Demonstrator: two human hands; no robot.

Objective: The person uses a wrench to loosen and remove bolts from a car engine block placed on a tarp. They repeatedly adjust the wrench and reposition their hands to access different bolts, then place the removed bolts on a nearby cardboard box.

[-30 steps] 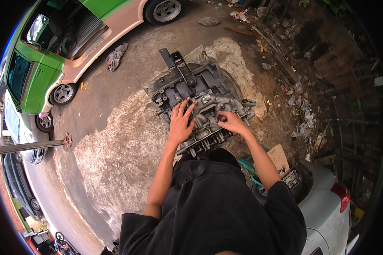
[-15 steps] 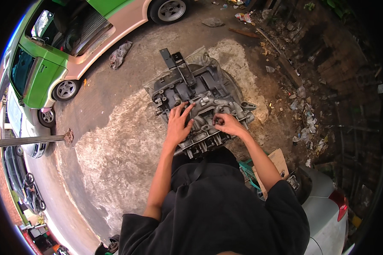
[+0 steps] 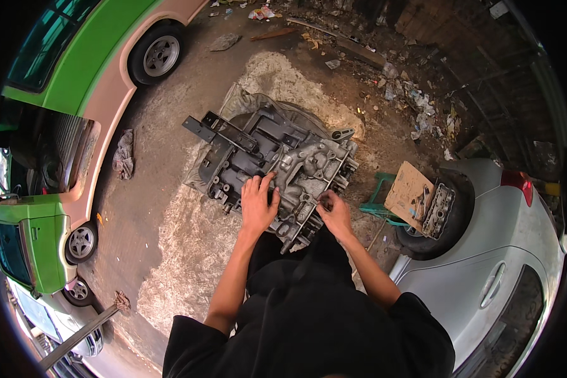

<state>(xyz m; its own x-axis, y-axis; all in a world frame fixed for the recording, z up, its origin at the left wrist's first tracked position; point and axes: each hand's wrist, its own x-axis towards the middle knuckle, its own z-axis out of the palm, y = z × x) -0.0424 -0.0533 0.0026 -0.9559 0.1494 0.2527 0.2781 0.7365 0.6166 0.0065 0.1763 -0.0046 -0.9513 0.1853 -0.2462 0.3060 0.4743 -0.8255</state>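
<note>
A grey metal engine [image 3: 274, 135] lies in front of me, with a pale cast manifold [image 3: 309, 151] on its upper side and a dark bracket [image 3: 217, 131] sticking out at the far left. My left hand [image 3: 257, 205] rests on the engine's near left part, fingers apart and holding nothing. At the near right edge of the engine, my right hand [image 3: 335, 215] has its fingers curled in a pinch against the metal. Whatever sits between those fingertips is hidden or too small to make out.
Right of the engine, a green stool [image 3: 377, 200] bears a cardboard sheet [image 3: 408, 192] and a metal engine part [image 3: 440, 211]. A silver car [image 3: 466, 283] stands at the near right, a green and pink van [image 3: 110, 69] at the left. Litter [image 3: 425, 113] lines the far right ground.
The view has turned, so the engine appears rotated and the stool shows more. My right hand has shifted from the manifold to the engine's near right edge. My left hand stays on the engine.
</note>
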